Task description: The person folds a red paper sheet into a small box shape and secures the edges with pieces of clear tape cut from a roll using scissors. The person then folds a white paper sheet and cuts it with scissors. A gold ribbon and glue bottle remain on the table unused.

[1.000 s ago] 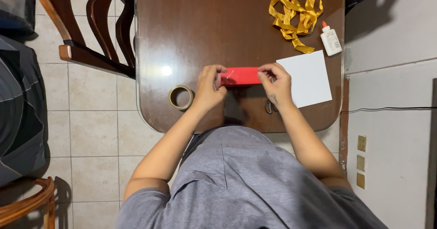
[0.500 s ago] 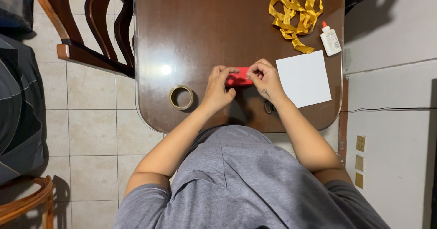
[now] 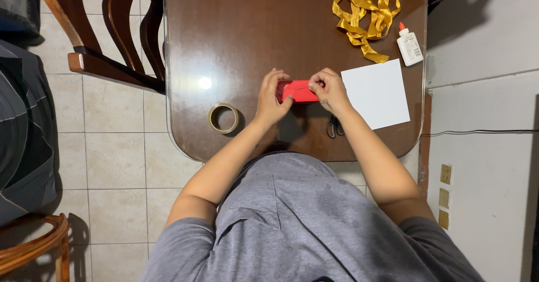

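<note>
A dark brown wooden worktop with a glossy sheet over it fills the upper middle of the view, a ceiling light reflected as a bright spot on its left half. It stands on a floor of pale square tiles. To its right runs a grey-white wall with a thin black cable and small brass-coloured plates. A carved dark wooden chair stands at the worktop's left edge, and part of another curved wooden chair shows at the lower left corner.

The only container is a small white glue bottle with an orange tip, lying near the right edge; what is in it cannot be seen. Just beside it lies a loose tangle of gold ribbon.

Near the middle of the worktop, the left hand and the right hand both grasp a red folded paper, one at each end, fingers curled over it. A white square sheet lies just to the right of the right hand. Scissors show partly under the right forearm, near the front edge. A roll of brownish tape lies flat to the left of the left hand, close to the rounded front-left corner.

The far left half of the worktop is bare wood, with open room behind the hands.
</note>
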